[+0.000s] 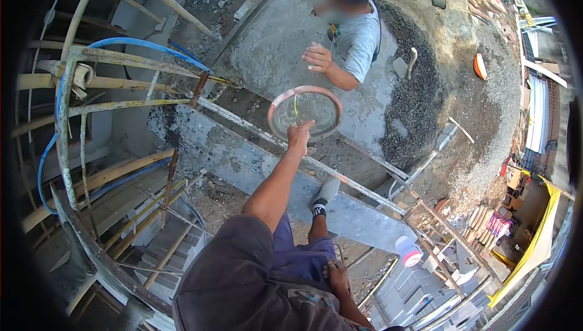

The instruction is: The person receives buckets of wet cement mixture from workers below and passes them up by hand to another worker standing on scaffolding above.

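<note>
My left hand (299, 138) reaches forward, its fingers closed at the near rim of a round container (335, 97). The container has a reddish rim, a grey inside and a thin yellow-green strip across it. My right hand (337, 277) rests on the purple shorts (300, 258) at my thigh, with nothing visible in it. Beyond the container, a person (358, 40) in a dark cap and light shirt holds out a hand (318, 57), apart from the container. My shoe (328, 190) is on a grey plank (237, 155).
Wooden poles and a blue hose (130, 41) stand at left. A metal rail (346, 180) crosses beyond the plank. Wet concrete (261, 40), dark gravel (419, 94) and a grey heap lie farther out. A white-and-pink container (408, 251) and grey blocks are at lower right.
</note>
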`<state>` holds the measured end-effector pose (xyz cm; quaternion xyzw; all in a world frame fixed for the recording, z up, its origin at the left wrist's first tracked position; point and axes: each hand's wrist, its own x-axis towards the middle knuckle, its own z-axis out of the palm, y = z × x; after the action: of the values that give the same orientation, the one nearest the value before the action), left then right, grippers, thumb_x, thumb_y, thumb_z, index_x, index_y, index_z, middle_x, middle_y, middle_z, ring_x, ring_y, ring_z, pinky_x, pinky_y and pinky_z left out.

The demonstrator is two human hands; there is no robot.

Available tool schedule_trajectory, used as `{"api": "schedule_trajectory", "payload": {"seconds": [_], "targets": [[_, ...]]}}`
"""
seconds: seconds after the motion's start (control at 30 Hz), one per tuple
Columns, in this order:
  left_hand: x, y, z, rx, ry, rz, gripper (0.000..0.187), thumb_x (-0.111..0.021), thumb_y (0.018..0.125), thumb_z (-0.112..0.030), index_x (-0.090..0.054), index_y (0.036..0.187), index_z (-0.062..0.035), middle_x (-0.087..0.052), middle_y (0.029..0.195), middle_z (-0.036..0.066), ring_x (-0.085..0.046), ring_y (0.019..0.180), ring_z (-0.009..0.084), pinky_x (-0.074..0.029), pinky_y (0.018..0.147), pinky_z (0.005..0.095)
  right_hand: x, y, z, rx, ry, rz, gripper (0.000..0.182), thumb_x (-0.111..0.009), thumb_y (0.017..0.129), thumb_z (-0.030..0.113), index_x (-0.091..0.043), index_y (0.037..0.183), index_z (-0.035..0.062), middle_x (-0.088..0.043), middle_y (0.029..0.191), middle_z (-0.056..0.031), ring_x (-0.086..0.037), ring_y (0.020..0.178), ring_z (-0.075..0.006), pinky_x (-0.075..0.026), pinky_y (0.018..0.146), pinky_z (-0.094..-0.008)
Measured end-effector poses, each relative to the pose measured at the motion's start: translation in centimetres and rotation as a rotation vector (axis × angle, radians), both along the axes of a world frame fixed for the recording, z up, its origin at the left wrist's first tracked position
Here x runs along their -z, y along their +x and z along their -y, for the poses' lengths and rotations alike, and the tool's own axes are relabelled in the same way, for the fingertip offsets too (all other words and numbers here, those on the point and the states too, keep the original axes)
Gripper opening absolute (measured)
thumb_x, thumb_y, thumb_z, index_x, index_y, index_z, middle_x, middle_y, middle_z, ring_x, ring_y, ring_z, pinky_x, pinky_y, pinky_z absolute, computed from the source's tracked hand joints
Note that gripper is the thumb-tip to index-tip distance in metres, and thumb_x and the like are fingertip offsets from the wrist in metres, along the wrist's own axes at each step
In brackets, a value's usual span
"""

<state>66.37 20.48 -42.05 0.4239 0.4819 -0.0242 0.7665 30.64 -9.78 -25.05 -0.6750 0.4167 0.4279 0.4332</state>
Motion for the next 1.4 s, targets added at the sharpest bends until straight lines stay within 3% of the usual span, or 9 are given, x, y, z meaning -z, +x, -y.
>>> {"api": "schedule_trajectory", "payload": {"seconds": [0.33, 0.4, 0.63, 0.83, 0.97, 1.13, 1.27, 1.37, 1.4], "targets": [[-18.1, -9.5, -6.4, 0.003, 0.052, -0.134, 0.050, -0.074, 0.072, -0.017, -0.054, 0.113, 0.0046, -0.053, 0.076, 0.004, -0.046, 0.054, 0.0131, -0.041, 0.052, 0.0314, -0.5, 4.6, 0.7, -0.013, 0.158, 0.130, 0.019, -0.055, 0.094, 0.015, -0.060, 0.102, -0.0013, -0.064, 0.079, -0.0074, -0.060, 0.061, -0.0128, -0.051, 0.054, -0.0257], [-24.0, -12.0, -7.3, -0.103, 0.008, -0.190, 0.056, -0.070, 0.074, -0.011, -0.046, 0.123, -0.0244, -0.038, 0.061, -0.006, -0.033, 0.043, 0.0079, -0.039, 0.050, 0.0332, -0.5, 6.2, 1.4, 0.040, 0.220, 0.161, 0.018, -0.055, 0.094, 0.014, -0.060, 0.102, -0.0015, -0.064, 0.079, -0.0076, -0.060, 0.061, -0.0129, -0.051, 0.054, -0.0256], [-48.1, -22.2, -10.6, -0.315, 0.234, 0.008, 0.020, -0.072, 0.082, -0.021, -0.054, 0.076, -0.0144, -0.030, 0.052, -0.012, -0.026, 0.041, 0.0047, -0.031, 0.045, 0.0280, -1.3, 16.5, 2.6, -0.187, 0.346, 0.165, 0.019, -0.053, 0.094, 0.015, -0.059, 0.103, -0.0007, -0.060, 0.074, -0.0058, -0.058, 0.060, -0.0127, -0.049, 0.053, -0.0256], [-67.3, -32.0, -13.3, -0.514, 0.304, 0.473, 0.016, -0.064, 0.089, -0.022, -0.055, 0.081, -0.0112, -0.034, 0.055, -0.012, -0.024, 0.041, 0.0009, -0.023, 0.040, 0.0219, 5.3, 19.5, 7.0, -0.554, 0.496, 0.516, 0.016, -0.053, 0.088, 0.016, -0.057, 0.084, 0.0013, -0.052, 0.060, -0.0040, -0.051, 0.045, -0.0133, -0.038, 0.038, -0.0276], [-78.1, -35.9, -14.4, -0.536, 0.407, 0.618, 0.020, -0.057, 0.093, -0.025, -0.057, 0.091, -0.0051, -0.036, 0.056, -0.012, -0.024, 0.039, 0.0001, -0.020, 0.037, 0.0200, 2.8, 20.2, 6.3, -0.494, 0.488, 0.360, 0.017, -0.056, 0.088, 0.019, -0.057, 0.085, 0.0016, -0.051, 0.060, -0.0036, -0.048, 0.045, -0.0124, -0.037, 0.039, -0.0290], [-86.5, -39.6, -17.0, -0.534, 0.492, 0.682, 0.022, -0.054, 0.095, -0.022, -0.056, 0.092, -0.0008, -0.038, 0.056, -0.010, -0.025, 0.037, 0.0017, -0.020, 0.037, 0.0213, 9.2, 19.3, 8.3, -0.692, 0.481, 0.418, 0.017, -0.058, 0.084, 0.020, -0.061, 0.087, 0.0040, -0.054, 0.062, -0.0027, -0.051, 0.050, -0.0141, -0.040, 0.043, -0.0332], [-88.8, -41.1, -19.0, -0.549, 0.498, 0.666, 0.020, -0.054, 0.095, -0.021, -0.055, 0.091, -0.0013, -0.038, 0.056, -0.009, -0.024, 0.038, 0.0021, -0.019, 0.037, 0.0221, 23.5, 16.0, 14.7, -1.259, 0.567, 0.953, 0.019, -0.059, 0.080, 0.022, -0.064, 0.088, 0.0060, -0.056, 0.063, -0.0021, -0.053, 0.054, -0.0154, -0.042, 0.046, -0.0366], [-89.2, -43.4, -20.9, -0.597, 0.575, 0.714, 0.018, -0.054, 0.096, -0.019, -0.054, 0.088, -0.0032, -0.035, 0.057, -0.009, -0.022, 0.039, 0.0033, -0.018, 0.038, 0.0232, 20.5, 16.4, 15.6, -1.516, 0.179, 1.046, 0.018, -0.056, 0.080, 0.019, -0.063, 0.088, 0.0055, -0.054, 0.063, -0.0042, -0.052, 0.053, -0.0166, -0.042, 0.044, -0.0368], [-89.2, -44.3, -21.9, -0.602, 0.602, 0.731, 0.017, -0.053, 0.097, -0.018, -0.053, 0.088, -0.0034, -0.034, 0.057, -0.009, -0.022, 0.040, 0.0036, -0.018, 0.039, 0.0233, 20.3, 16.7, 15.2, -1.329, 0.333, 0.674, 0.014, -0.055, 0.082, 0.020, -0.061, 0.085, 0.0075, -0.052, 0.062, -0.0038, -0.052, 0.053, -0.0169, -0.041, 0.044, -0.0371]]}}
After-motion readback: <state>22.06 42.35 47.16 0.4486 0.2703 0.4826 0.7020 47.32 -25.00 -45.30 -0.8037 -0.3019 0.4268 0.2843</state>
